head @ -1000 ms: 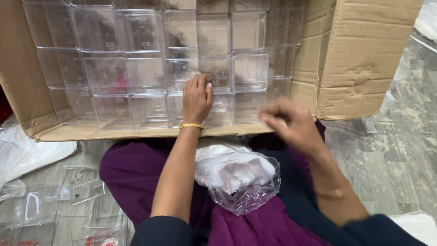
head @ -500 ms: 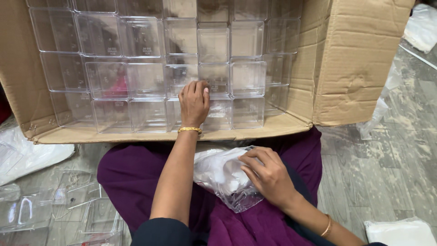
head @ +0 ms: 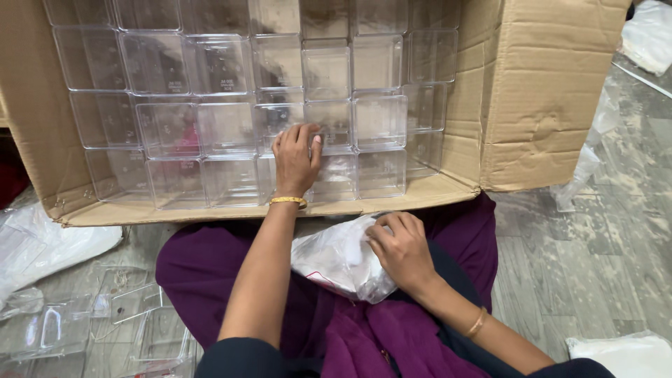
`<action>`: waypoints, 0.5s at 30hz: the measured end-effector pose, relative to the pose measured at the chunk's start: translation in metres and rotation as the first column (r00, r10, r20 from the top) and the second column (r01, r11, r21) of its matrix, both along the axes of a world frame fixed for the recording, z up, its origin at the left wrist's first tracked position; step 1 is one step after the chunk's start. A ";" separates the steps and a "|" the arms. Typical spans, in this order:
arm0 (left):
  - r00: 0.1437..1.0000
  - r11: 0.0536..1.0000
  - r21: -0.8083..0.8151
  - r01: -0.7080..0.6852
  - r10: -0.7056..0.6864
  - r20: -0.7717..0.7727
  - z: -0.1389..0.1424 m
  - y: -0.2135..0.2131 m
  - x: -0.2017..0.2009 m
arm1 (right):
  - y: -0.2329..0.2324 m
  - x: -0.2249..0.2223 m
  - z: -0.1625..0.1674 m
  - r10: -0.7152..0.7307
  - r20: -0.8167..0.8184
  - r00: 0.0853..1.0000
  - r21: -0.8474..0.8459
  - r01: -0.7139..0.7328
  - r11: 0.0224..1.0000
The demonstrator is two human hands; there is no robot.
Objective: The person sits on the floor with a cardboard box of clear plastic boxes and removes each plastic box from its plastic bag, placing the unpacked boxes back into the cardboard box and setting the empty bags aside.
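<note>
A big cardboard box [head: 546,105] lies open toward me, packed with several clear plastic containers [head: 378,119] in rows. My left hand [head: 295,159], with a gold bangle at the wrist, reaches into the box and presses on one clear container in the lower middle row. My right hand [head: 399,248] rests in my lap on a clear plastic bag of white items [head: 336,259], fingers curled over its edge. The bag lies on my purple clothing [head: 210,280].
Clear plastic lids and container parts [head: 105,322] lie on the floor at lower left, beside white plastic wrapping [head: 49,245]. More white bags lie at lower right [head: 623,350] and upper right [head: 647,35]. The floor [head: 595,252] is grey tile.
My right hand came down from the box's front edge to the plastic bag in my lap. My left hand stayed on the container in the box.
</note>
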State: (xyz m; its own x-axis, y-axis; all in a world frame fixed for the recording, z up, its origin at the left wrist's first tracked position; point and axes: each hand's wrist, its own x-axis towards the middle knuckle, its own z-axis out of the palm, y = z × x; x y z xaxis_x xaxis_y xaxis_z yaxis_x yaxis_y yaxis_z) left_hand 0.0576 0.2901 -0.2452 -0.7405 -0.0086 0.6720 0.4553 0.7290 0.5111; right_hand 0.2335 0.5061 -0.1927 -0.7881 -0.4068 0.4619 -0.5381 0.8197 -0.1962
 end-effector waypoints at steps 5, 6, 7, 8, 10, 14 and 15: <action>0.796 0.846 0.395 0.357 -0.497 0.346 0.042 -0.002 0.019 | 0.005 -0.007 0.001 0.011 0.016 1.000 -0.083 -0.009 0.997; 0.656 0.728 0.540 0.422 -0.656 0.372 0.052 -0.001 0.027 | 0.008 -0.008 0.004 0.019 0.002 1.000 -0.111 -0.018 0.994; 0.559 0.649 0.558 0.517 -0.750 0.354 0.061 -0.002 0.036 | 0.011 -0.009 0.008 0.025 -0.013 1.000 -0.140 -0.026 0.990; 0.450 0.556 0.574 0.602 -0.829 0.331 0.069 -0.002 0.045 | 0.013 -0.010 0.012 0.026 -0.030 0.999 -0.157 -0.030 0.987; 0.310 0.451 0.597 0.664 -0.892 0.329 0.085 0.002 0.062 | 0.017 -0.010 0.022 0.026 -0.059 0.998 -0.187 -0.037 0.982; 0.312 0.468 0.417 0.779 -0.866 0.390 0.105 0.006 0.084 | 0.019 -0.010 0.038 -0.044 -0.090 0.995 -0.217 0.023 0.976; 0.339 0.495 0.363 0.789 -0.845 0.414 0.106 0.007 0.088 | 0.020 -0.009 0.040 -0.062 -0.090 0.994 -0.217 0.041 0.975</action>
